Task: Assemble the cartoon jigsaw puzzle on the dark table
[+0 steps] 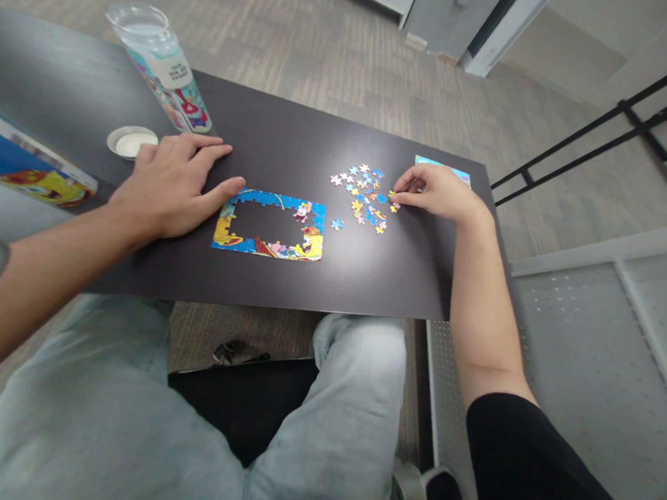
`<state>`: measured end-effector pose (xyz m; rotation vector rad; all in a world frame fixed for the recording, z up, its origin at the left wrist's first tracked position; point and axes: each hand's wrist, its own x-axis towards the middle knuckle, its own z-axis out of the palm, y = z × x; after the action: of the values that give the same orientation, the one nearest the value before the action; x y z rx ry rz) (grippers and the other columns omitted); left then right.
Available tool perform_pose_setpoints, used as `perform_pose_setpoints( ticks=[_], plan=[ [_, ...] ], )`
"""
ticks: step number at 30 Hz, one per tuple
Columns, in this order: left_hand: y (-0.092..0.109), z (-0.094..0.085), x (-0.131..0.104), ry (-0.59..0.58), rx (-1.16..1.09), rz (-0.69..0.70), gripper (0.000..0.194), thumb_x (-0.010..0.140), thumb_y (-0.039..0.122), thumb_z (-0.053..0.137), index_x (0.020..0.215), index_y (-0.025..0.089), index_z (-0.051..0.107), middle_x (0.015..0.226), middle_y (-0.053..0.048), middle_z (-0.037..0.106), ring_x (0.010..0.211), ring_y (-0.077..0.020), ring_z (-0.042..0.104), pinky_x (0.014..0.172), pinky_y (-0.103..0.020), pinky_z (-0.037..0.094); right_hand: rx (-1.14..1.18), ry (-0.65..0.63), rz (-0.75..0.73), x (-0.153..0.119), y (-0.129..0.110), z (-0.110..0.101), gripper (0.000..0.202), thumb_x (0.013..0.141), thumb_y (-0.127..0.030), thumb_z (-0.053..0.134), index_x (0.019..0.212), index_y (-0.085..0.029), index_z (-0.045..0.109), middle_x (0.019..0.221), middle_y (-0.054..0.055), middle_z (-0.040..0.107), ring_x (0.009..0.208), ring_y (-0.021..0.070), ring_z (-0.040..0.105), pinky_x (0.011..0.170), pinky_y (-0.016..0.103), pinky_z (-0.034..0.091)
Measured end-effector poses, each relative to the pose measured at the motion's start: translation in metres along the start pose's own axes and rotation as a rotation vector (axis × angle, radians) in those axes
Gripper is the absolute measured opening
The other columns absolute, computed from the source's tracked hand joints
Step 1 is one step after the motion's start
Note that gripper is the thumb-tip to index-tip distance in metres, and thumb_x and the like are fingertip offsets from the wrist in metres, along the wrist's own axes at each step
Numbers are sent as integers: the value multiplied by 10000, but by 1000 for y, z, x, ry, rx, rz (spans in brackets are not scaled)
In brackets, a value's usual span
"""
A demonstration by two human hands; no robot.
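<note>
Four sides of our puzzle border look joined, so approx. the outer ring is done, lying flat mid-table, left of the pile. Its middle is mostly open, bare table showing thru; a pc w/ a pink-and-white figure juts in at upper R. Left to do, we'd judge: the whole inside. Those loose pcs sit in a cluster to the R, plus one stray blue pc btwn cluster and border.

Our L hand rests palm-down, fingers spread, thumb tip right by the border's top L corner; can't tell if touching. Our R hand is at the cluster's R edge, thumb and index drawn close around a yellow pc; can't tell if it's pinched.
</note>
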<state>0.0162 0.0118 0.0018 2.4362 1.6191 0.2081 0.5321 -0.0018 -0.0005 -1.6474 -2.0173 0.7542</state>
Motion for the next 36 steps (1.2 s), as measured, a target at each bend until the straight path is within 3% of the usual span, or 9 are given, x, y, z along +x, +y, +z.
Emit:
perform_pose_setpoints(
  ticks=[5, 9, 16, 21, 24, 28, 33, 36],
  plan=[
    [1, 1, -1, 10, 1, 4, 1198, 1191, 932, 96, 1942, 123, 562, 2023, -259, 510, 1905, -516, 434, 1584, -725, 302, 64, -63, -66, -1, -2, 0, 263, 921, -489, 945, 1094, -291, 951, 993, 90, 944, 928, 332, 862, 919, 511, 666],
    [2, 1, 0, 18, -8, 5, 1209, 1188, 919, 113, 1935, 90, 577, 2015, -275, 517, 1895, -536, 444, 1573, -751, 310, -63, 74, -39, -1, -3, -2, 231, 907, -416, 996, 1078, -267, 955, 1073, 89, 946, 923, 303, 824, 929, 490, 667],
    [1, 1, 0, 29, -27, 24, 1146, 1199, 861, 207, 1928, 63, 590, 2007, -292, 525, 1886, -575, 456, 1555, -812, 317, -100, 33, 7, -2, -8, -2, 225, 926, -462, 1028, 960, -260, 936, 938, 75, 918, 853, 287, 785, 849, 471, 596],
    [2, 2, 0, 21, -21, 12, 1176, 1197, 894, 164, 1936, 79, 579, 2015, -280, 520, 1900, -554, 441, 1569, -789, 312, 97, -27, 35, -2, -10, 0, 504, 828, -704, 1116, 937, -319, 810, 890, 70, 904, 886, 324, 806, 848, 501, 621],
    [4, 1, -1, 17, -5, 11, 1189, 1197, 893, 129, 1940, 75, 569, 2019, -278, 511, 1902, -553, 436, 1574, -792, 307, 222, -9, -15, -1, -18, 6, 556, 803, -728, 1133, 944, -315, 789, 900, 50, 867, 859, 285, 777, 832, 468, 618],
    [3, 2, -2, 3, 8, 0, 1241, 1182, 942, 38, 1956, 114, 546, 2041, -241, 491, 1913, -525, 422, 1587, -773, 300, 342, 2, -131, 2, -43, 33, 538, 872, -682, 1114, 1124, -282, 857, 936, 8, 837, 837, 217, 724, 794, 391, 575],
    [-2, 5, -3, 21, -87, -3, 1208, 1109, 1098, 153, 1971, 361, 568, 2066, -62, 512, 1921, -466, 409, 1620, -691, 273, 349, -224, -353, 2, -91, 89, 333, 1095, -556, 939, 1247, -260, 936, 979, 15, 878, 846, 197, 718, 786, 361, 517],
    [0, 6, -4, 40, -124, 20, 1229, 1131, 1081, 183, 1969, 275, 581, 2058, -132, 524, 1912, -515, 416, 1599, -746, 268, 316, -273, -421, 0, -109, 110, 266, 1119, -495, 896, 1242, -270, 966, 1128, 42, 950, 856, 199, 696, 794, 368, 508]
  ],
)
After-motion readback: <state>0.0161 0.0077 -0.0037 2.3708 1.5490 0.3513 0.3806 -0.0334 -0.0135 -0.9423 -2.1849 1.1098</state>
